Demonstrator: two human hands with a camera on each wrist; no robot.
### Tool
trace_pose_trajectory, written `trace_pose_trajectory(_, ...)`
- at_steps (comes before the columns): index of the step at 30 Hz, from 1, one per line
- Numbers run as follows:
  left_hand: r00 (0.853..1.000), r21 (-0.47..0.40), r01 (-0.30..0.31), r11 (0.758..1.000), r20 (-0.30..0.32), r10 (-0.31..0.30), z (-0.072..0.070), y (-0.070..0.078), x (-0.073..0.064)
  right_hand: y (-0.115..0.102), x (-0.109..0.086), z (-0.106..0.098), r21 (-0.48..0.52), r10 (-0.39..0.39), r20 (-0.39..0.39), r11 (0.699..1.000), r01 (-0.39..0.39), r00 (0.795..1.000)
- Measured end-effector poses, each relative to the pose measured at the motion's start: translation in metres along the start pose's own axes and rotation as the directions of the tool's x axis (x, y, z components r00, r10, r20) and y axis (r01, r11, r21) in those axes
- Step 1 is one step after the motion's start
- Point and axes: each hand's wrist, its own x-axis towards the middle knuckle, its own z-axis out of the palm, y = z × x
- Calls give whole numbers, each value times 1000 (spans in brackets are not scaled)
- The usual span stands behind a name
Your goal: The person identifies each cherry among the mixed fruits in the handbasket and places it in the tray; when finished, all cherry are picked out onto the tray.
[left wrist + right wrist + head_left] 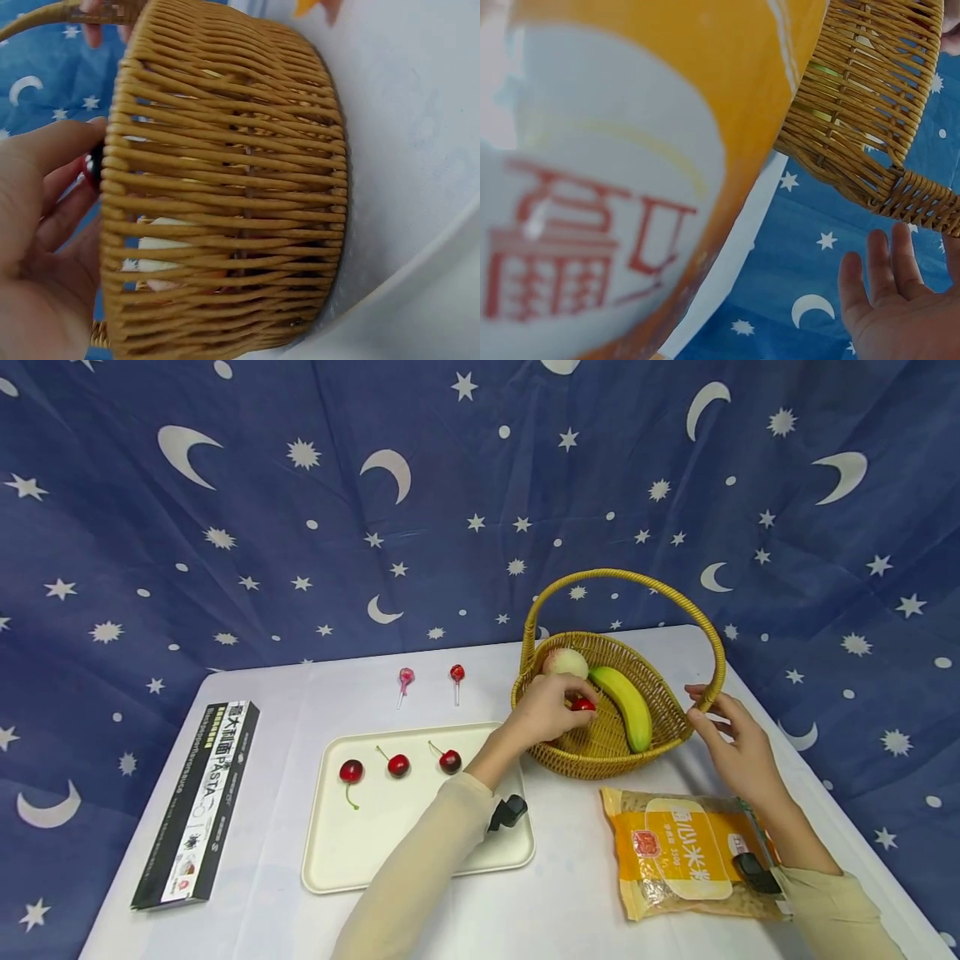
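Note:
My left hand point(551, 706) reaches over the near-left rim of a wicker basket point(592, 766) and pinches a red cherry point(582, 703) inside. In the left wrist view, that dark red cherry point(91, 169) shows between thumb and fingers, partly hidden by the rim. My right hand point(738, 747) holds the foot of the basket's handle point(716, 685) at the right, thumb in front and fingertips behind. The right wrist view shows the other fingers of that hand point(900, 300) loosely extended beneath the handle. A peach point(566, 662) and a banana point(628, 706) lie in the basket.
Left of the basket, a cream tray point(375, 852) holds three cherries point(398, 766). Two lollipops point(457, 674) lie behind it. A black-and-white pasta box point(197, 802) lies at far left. An orange food bag point(686, 852) sits under my right forearm. A starry blue cloth point(450, 510) hangs behind.

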Motion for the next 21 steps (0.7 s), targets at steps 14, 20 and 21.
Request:
trace_pose_trajectory(14,985,-198,-83,977,-166,50,-24,4,-51,-2,0,0,1,14,12,1000,-14,1000)
trace_pose_trajectory(20,972,-154,-110,982,-225,73,-36,2,-79,-1,0,-1,-12,28,11,1000,-28,1000)
trace_pose_trajectory(21,968,-141,-107,984,-239,71,-38,0,-84,-1,0,-1,-15,29,11,999,-28,1000)
